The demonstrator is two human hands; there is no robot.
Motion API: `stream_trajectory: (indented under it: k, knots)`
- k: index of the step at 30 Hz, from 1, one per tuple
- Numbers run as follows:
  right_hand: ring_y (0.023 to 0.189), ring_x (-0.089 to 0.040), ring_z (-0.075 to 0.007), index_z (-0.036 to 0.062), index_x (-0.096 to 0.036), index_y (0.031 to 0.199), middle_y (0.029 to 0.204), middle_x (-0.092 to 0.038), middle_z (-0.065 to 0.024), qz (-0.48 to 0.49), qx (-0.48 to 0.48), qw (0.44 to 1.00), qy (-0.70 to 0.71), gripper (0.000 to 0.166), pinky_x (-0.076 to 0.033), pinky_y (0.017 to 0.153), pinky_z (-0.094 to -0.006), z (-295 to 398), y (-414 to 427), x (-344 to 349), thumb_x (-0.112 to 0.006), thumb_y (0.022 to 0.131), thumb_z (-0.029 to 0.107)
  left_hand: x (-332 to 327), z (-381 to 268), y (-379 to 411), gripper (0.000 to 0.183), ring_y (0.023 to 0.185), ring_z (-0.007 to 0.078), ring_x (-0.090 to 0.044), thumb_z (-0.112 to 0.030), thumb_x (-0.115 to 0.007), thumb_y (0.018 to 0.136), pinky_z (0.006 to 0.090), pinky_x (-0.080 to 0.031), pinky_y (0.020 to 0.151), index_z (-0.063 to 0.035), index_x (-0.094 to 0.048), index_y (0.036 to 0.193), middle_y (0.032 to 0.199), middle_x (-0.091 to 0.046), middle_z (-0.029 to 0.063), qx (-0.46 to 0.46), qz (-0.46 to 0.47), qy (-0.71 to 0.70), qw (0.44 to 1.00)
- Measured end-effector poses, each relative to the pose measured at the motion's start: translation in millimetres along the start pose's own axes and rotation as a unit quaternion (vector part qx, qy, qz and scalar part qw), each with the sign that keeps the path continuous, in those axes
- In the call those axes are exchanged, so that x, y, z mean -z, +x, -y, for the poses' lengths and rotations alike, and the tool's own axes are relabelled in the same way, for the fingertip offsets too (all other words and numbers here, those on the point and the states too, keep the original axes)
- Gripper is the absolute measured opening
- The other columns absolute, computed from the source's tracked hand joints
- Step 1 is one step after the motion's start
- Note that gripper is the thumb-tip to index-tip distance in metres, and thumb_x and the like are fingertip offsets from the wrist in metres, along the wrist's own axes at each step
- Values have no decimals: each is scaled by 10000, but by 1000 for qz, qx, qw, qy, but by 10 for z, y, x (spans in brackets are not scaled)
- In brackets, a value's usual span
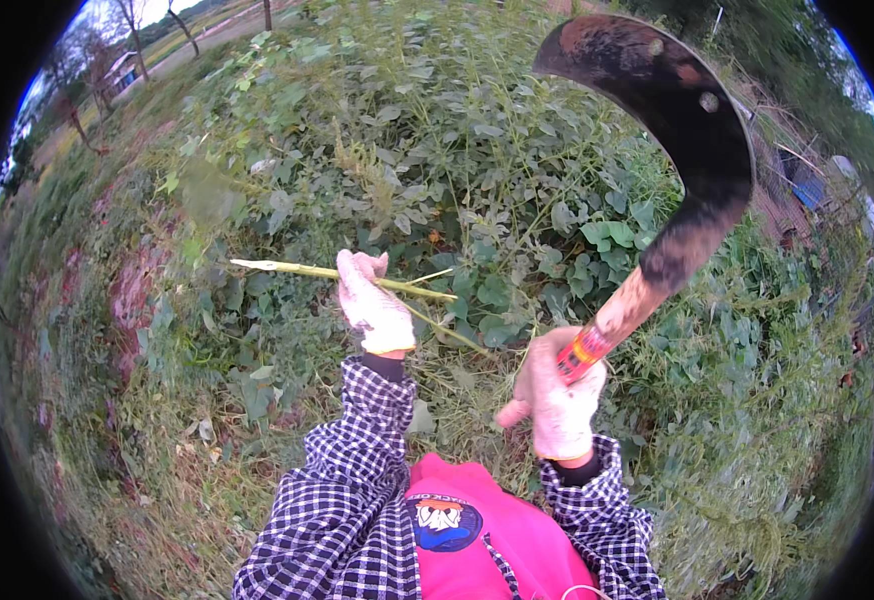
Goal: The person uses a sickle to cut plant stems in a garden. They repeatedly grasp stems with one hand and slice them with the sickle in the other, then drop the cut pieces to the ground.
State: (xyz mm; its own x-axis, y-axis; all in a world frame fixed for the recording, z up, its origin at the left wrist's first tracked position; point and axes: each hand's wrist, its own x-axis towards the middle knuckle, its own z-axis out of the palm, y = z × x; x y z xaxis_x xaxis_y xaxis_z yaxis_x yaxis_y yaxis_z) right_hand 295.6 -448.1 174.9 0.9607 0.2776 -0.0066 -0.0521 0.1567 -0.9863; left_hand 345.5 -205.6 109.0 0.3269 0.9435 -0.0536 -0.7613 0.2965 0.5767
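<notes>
My left hand [377,304], in a pale work glove, is closed around a cut green plant stalk [302,268] that lies roughly level, its pale end pointing left. Thinner side stems stick out to the right of the fingers. In my gloved right hand [560,397] is the handle of a sickle [707,142], held upright with its broad, dark curved blade above and hooking to the left. Its wooden handle has a red and yellow band by my fingers. Dense leafy weeds [437,150] stand beyond both hands.
Broad-leaved vines [609,232] spread low ahead of me. A wire fence [771,180] runs along the right, near a blue object [808,191]. Flattened dry grass [204,495] covers the ground at lower left. Bare trees [133,37] and a small building [123,71] are far off at upper left.
</notes>
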Motion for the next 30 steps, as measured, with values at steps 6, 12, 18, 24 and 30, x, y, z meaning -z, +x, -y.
stream_trajectory:
  k: [6,12,18,24,30]
  knots:
    - [862,-733,-378,16,-693,1066,923,-736,-214,150,-278,788,-529,464,-565,791,-449,-979,-429,403,-660,852,426,-27,-135,136,348,681,124,-499,-249,-500,1080,356,-544,888,-122,-424,765,754,-456,1,-153,103,111,976]
    - [460,-497,-86,69,-559,898,630,-539,23,-22,-264,944,-197,177,-429,433,-246,-1109,-452,1012,-714,900,153,51,-126,24,428,560,102,-500,-419,-532,1057,335,-597,656,-164,-442,726,679,-489,-24,130,204,110,964]
    - [817,-644,-90,-12,-609,1215,1099,-723,-79,0,-25,999,-33,355,-522,658,-233,-498,208,537,-739,917,128,13,-113,-578,457,527,112,-545,-495,-595,1005,263,-460,492,-38,-610,1014,696,-559,8,321,485,394,712]
    - [461,-462,-75,36,-608,925,632,-555,8,-17,-54,996,68,137,-389,446,-239,-129,548,237,-729,908,98,-55,-201,-831,439,643,148,-616,-458,-575,1003,316,-482,589,-64,-586,1196,814,-648,50,313,716,378,496]
    - [470,-502,-68,44,-613,947,658,-596,5,-115,18,992,49,145,-421,445,-233,-311,611,532,-719,934,141,314,-455,-655,480,621,108,-545,-467,-577,1001,279,-435,562,-40,-624,1217,793,-614,10,343,620,461,534]
